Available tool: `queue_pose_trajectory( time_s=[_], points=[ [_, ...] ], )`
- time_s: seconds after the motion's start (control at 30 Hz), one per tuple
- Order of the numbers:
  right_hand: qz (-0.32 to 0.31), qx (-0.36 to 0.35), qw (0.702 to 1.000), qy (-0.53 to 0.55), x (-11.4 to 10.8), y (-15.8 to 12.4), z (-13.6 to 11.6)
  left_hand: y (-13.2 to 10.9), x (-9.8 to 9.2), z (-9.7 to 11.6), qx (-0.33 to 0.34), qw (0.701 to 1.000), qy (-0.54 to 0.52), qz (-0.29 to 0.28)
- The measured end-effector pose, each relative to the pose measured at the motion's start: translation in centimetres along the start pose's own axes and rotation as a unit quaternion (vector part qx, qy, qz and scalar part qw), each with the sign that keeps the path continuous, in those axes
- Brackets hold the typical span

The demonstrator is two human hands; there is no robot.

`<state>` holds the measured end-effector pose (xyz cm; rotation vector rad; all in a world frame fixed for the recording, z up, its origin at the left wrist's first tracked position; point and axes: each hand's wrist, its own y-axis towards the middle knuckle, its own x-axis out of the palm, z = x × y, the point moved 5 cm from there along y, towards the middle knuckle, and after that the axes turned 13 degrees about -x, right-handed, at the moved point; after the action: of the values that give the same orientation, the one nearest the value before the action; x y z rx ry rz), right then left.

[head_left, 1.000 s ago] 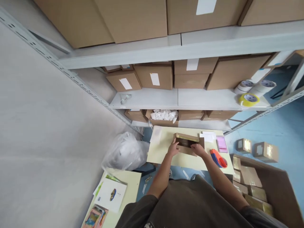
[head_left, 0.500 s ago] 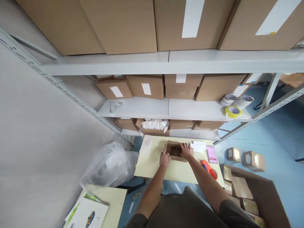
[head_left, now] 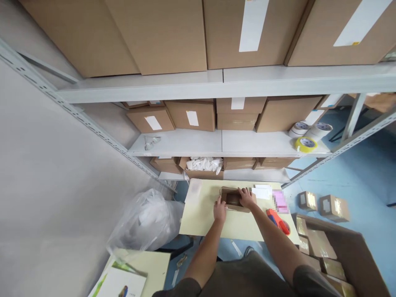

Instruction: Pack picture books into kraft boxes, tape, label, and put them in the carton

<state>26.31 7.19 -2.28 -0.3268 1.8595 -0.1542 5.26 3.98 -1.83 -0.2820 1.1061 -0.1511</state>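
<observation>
A small open cardboard box (head_left: pixel 232 199) lies on a pale yellow table (head_left: pixel 204 214). My left hand (head_left: pixel 220 212) rests at the box's near left corner, fingers curled against its edge. My right hand (head_left: pixel 246 197) lies on the box's far right flap with the fingers spread and pressing down. The inside of the box is dark and I cannot make out its contents.
An orange and blue tape dispenser (head_left: pixel 278 220), white papers (head_left: pixel 262 192) and a pink sheet (head_left: pixel 281 200) lie right of the box. A big carton of taped parcels (head_left: pixel 321 251) stands at the right. Grey shelving (head_left: pixel 222 142) holds cartons and tape rolls (head_left: pixel 305 144). A plastic bag (head_left: pixel 145 220) sits at the left.
My right hand moved from the box's near right corner onto its far flap. The left hand stayed at the left edge. The view tilted up toward the shelves.
</observation>
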Motion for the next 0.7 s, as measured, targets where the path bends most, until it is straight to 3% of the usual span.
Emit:
queue_pose_trajectory(
  time_s=[0.13,0.23,0.3,0.43,0.53,0.7],
  points=[
    [0.131,0.034,0.989,0.058,-0.7,-0.6,-3.0,0.3,-0.7,-1.9,0.075,0.995,-0.047,-0.05],
    [0.221,-0.012,0.966,0.133,-0.1,0.2,-8.1,1.0,-2.1,-4.0,0.131,0.985,-0.083,-0.071],
    [0.228,-0.045,0.957,0.175,1.1,1.7,-12.0,2.3,-3.2,-6.3,0.135,0.983,-0.11,-0.065],
    [0.179,-0.052,0.96,0.209,3.7,5.3,-18.1,6.5,-5.8,-12.8,0.035,0.988,-0.149,-0.03],
    [0.117,-0.028,0.971,0.207,6.0,8.2,-20.5,10.2,-7.3,-18.1,-0.049,0.984,-0.172,-0.018],
    [-0.011,0.026,0.979,0.202,11.9,13.4,-22.5,16.0,-6.5,-25.7,-0.182,0.954,-0.228,-0.069]
  ],
)
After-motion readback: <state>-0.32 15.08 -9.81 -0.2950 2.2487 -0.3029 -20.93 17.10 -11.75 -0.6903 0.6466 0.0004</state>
